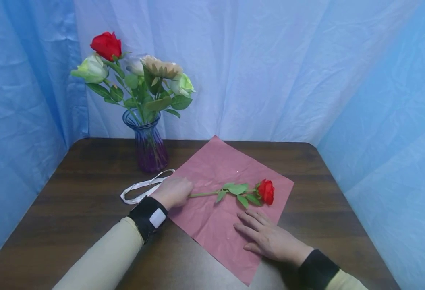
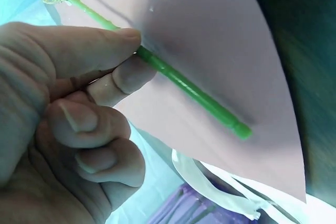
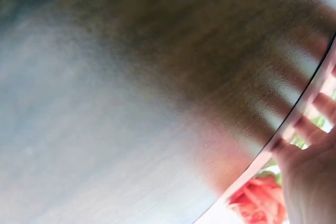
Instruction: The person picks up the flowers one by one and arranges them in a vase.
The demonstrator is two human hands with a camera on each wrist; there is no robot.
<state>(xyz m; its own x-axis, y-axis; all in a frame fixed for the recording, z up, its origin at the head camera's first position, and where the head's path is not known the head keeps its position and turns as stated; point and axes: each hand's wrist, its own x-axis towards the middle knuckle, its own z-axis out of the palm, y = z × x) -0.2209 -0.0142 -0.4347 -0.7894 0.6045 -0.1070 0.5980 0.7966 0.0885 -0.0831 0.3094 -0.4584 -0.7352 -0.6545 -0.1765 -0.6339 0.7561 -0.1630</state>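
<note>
A red artificial rose (image 1: 266, 191) with a green stem and leaves lies across a square of dusty-pink wrapping paper (image 1: 212, 161), its bloom toward the right corner. My left hand (image 1: 174, 191) pinches the lower stem between thumb and index finger, over the paper's left corner. In the left wrist view the cut end of the stem (image 2: 210, 105) sticks out past the fingertips, and the other fingers curl below. My right hand (image 1: 270, 238) lies with spread fingers over the paper's lower right edge, just below the bloom. The right wrist view shows its fingertips at the paper's edge.
A blue-purple glass vase (image 1: 150, 149) holding red, white-green and beige flowers stands at the back left of the dark wooden table (image 1: 89, 181). A looped white ribbon (image 1: 139, 191) lies beside the left hand. Blue curtains (image 1: 270, 72) surround the table.
</note>
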